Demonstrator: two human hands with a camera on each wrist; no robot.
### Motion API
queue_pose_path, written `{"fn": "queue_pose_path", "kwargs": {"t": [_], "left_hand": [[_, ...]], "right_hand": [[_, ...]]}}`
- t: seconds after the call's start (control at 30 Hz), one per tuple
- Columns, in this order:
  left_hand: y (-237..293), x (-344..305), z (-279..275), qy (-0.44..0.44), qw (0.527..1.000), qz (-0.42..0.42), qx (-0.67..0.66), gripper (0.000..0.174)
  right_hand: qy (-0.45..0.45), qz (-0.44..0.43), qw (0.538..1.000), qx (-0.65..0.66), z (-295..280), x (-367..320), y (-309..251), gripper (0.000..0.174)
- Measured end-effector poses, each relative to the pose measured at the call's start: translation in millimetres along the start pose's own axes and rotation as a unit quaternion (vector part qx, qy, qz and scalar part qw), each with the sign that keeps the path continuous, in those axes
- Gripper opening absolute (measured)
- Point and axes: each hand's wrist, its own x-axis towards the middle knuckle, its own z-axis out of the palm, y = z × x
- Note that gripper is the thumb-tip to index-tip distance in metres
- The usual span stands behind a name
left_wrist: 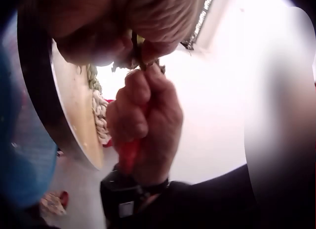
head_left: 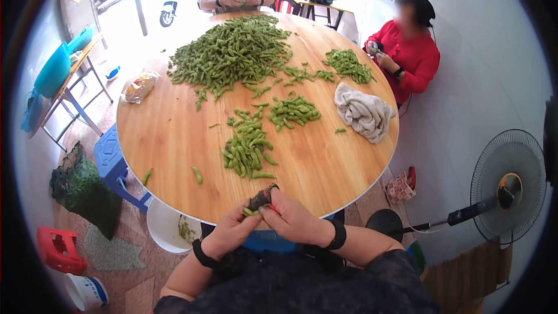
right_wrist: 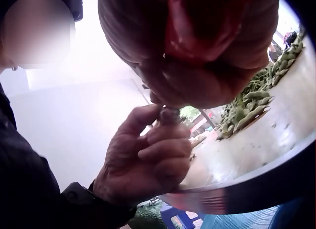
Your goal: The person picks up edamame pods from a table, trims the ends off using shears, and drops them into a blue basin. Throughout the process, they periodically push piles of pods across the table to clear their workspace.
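Both hands meet just in front of the round table's near edge. My left hand [head_left: 232, 229] pinches a green soybean pod [head_left: 250, 212] between thumb and fingers. My right hand [head_left: 296, 221] has its fingers curled round a red-handled tool, its handle [left_wrist: 129, 152] showing along the palm in the left wrist view; I cannot tell its kind. A dark, rough-looking piece with red on it [head_left: 263, 199] sits between the hands. Beyond them lies a small heap of pods [head_left: 247, 148], with another small heap [head_left: 294, 110] behind it.
A large pod pile [head_left: 232, 55] covers the back of the wooden table [head_left: 319, 168]. A crumpled cloth [head_left: 363, 110] lies at the right, a plastic bag [head_left: 139, 86] at the left. One person sits opposite, another in red at the right. A white bucket [head_left: 165, 227] and a fan [head_left: 505, 189] stand nearby.
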Motion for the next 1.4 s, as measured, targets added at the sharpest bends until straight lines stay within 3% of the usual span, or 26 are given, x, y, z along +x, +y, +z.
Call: {"fn": "queue_pose_path", "kwargs": {"t": [0.07,0.1,0.13,0.17,0.2,0.3,0.37,0.5,0.6,0.67,0.73,0.8,0.87,0.9,0.97,1.0,1.07,1.13,1.2,1.27,1.33,1.37,1.4], "left_hand": [[4,-3,-3,0.054,0.988,-0.083,-0.12,0.007],[10,0,-4,0.072,0.979,-0.054,-0.182,0.008],[2,1,-16,0.082,0.942,-0.042,-0.323,0.005],[2,-2,-24,0.131,0.916,-0.033,-0.378,0.005],[11,0,-26,0.182,0.884,-0.023,-0.431,0.006],[17,10,-50,0.205,0.844,-0.036,-0.494,0.011],[14,10,-57,0.184,0.844,-0.018,-0.504,0.016],[4,9,-59,0.133,0.852,0.013,-0.507,0.025],[11,10,-45,0.19,0.874,-0.019,-0.447,0.018],[14,10,-32,0.211,0.884,-0.026,-0.415,0.014],[14,11,-22,0.128,0.912,-0.093,-0.378,0.012],[5,15,-14,0.111,0.917,-0.11,-0.366,0.012],[1,18,-6,0.012,0.966,-0.111,-0.232,0.016],[4,20,2,0.027,0.965,-0.113,-0.234,0.016],[13,23,15,0.052,0.988,-0.116,-0.084,0.018],[14,23,14,0.058,0.987,-0.123,-0.085,0.018],[15,24,14,-0.067,0.987,-0.139,-0.046,0.022],[12,23,13,-0.1,0.983,-0.155,-0.017,0.02],[9,22,14,-0.153,0.982,-0.094,0.051,0.018],[12,17,17,-0.171,0.979,-0.108,0.016,0.017],[10,14,16,-0.185,0.975,-0.121,-0.018,0.016],[6,14,14,-0.148,0.978,-0.131,-0.064,0.016],[3,14,13,-0.109,0.978,-0.14,-0.111,0.016]], "right_hand": [[-0.021,0.005,1.0,-0.016,-9,-6,-11,0.02],[-0.009,0.015,0.997,-0.069,-19,-9,-12,0.018],[0.016,-0.005,0.99,-0.137,-33,-10,-3,0.018],[0.037,-0.025,0.977,-0.206,-50,-10,10,0.019],[0.076,0.013,0.965,-0.25,-71,-8,21,0.018],[0.196,0.077,0.904,-0.372,-141,3,54,0.015],[0.247,0.07,0.862,-0.437,-172,15,72,0.014],[0.192,0.067,0.829,-0.52,-194,40,100,0.012],[0.208,0.017,0.824,-0.527,-195,48,116,0.011],[0.171,0.028,0.838,-0.518,-181,51,103,0.011],[0.136,0.039,0.849,-0.509,-162,49,85,0.011],[0.069,0.049,0.924,-0.374,-135,45,67,0.015],[0.018,0.019,0.95,-0.312,-107,34,47,0.016],[-0.022,-0.009,0.968,-0.252,-95,31,36,0.016],[-0.071,-0.021,0.969,-0.236,-80,24,12,0.017],[-0.108,-0.033,0.967,-0.23,-75,20,0,0.017],[-0.138,-0.013,0.962,-0.237,-71,17,-18,0.018],[-0.191,-0.019,0.945,-0.265,-69,16,-24,0.02],[-0.194,-0.018,0.943,-0.271,-69,14,-28,0.02],[-0.2,-0.018,0.94,-0.275,-64,11,-26,0.02],[-0.051,-0.1,0.971,-0.212,-54,7,-13,0.016],[-0.054,-0.101,0.971,-0.21,-53,6,-7,0.016],[-0.033,-0.049,0.987,-0.152,-55,5,-2,0.014]]}}
